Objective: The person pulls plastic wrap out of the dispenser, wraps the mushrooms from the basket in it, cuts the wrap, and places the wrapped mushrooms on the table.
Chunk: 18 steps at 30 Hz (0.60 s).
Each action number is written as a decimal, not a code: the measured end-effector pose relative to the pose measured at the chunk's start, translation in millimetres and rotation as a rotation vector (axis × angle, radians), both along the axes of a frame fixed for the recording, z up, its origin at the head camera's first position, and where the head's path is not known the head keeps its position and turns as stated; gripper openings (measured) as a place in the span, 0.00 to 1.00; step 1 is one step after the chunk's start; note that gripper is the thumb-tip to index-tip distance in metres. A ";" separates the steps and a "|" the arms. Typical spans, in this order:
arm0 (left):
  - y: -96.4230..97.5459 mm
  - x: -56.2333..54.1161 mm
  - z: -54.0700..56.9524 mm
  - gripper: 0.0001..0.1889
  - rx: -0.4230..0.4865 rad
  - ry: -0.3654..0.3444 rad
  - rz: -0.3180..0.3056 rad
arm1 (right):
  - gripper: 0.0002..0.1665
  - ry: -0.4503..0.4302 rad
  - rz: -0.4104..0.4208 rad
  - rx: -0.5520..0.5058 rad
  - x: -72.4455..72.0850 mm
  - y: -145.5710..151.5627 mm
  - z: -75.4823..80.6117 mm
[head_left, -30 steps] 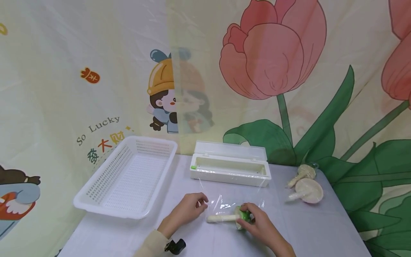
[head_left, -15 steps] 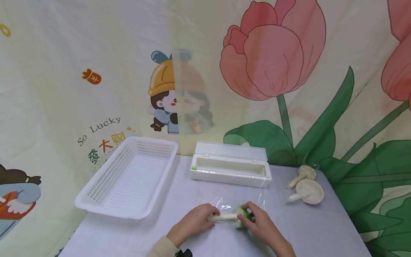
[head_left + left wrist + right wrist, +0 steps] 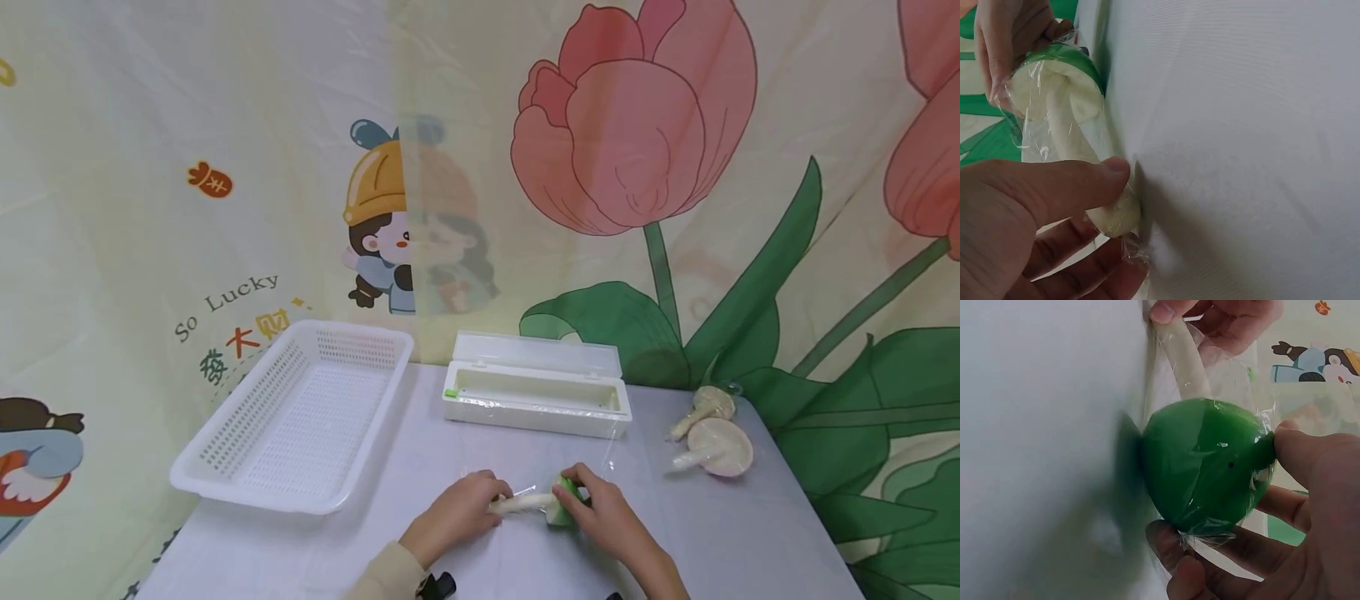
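A toy mushroom with a cream stem and green cap [image 3: 1200, 465] lies sideways between my hands, covered in clear cling film [image 3: 1041, 134]. My left hand [image 3: 461, 510] pinches the stem end, thumb [image 3: 1079, 187] on one side and fingers on the other. The green cap [image 3: 558, 507] is gripped by my right hand [image 3: 606, 518], with thumb and fingers spread around it in the right wrist view. Film lies bunched at the cap's edge by the right fingertips. Part of the film stretches back toward a long white cling film box [image 3: 536, 419], whose clear lid stands raised.
To the left stands a white perforated basket [image 3: 262, 496]. Two more mushroom shapes, a pale wide-capped one [image 3: 722, 447] and a smaller beige one [image 3: 712, 404], lie film-wrapped at the table's right. A printed curtain [image 3: 450, 208] hangs behind the table [image 3: 420, 417].
My left hand has moved right, from beside the mushroom onto its stem end, and now pinches it. The mushroom has tilted slightly, and the film has been drawn in around it.
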<state>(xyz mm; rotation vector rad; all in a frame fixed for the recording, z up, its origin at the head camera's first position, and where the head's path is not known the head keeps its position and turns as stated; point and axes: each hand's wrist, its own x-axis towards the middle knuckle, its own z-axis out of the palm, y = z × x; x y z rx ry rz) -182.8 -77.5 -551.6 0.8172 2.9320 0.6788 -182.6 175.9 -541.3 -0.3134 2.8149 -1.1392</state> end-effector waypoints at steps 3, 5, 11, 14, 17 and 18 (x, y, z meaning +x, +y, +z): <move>0.2 -2.6 1.5 0.13 -0.005 -0.004 0.010 | 0.15 -0.033 -0.012 0.010 -6.6 1.0 3.4; 0.6 -4.3 2.5 0.12 -0.006 -0.017 0.016 | 0.14 -0.042 -0.018 0.024 -10.5 3.1 6.7; 0.0 -7.8 6.7 0.09 -0.028 -0.085 0.015 | 0.13 0.027 0.011 0.036 -18.2 12.5 14.3; -0.2 -9.3 9.8 0.10 -0.036 -0.114 0.015 | 0.16 0.132 0.011 0.048 -20.1 15.7 14.7; 0.3 -10.9 11.2 0.10 -0.034 -0.140 0.015 | 0.14 0.223 -0.019 0.055 -18.3 17.7 13.7; 0.6 -11.6 11.1 0.11 -0.032 -0.146 0.014 | 0.13 0.247 -0.022 0.044 -16.9 18.2 13.5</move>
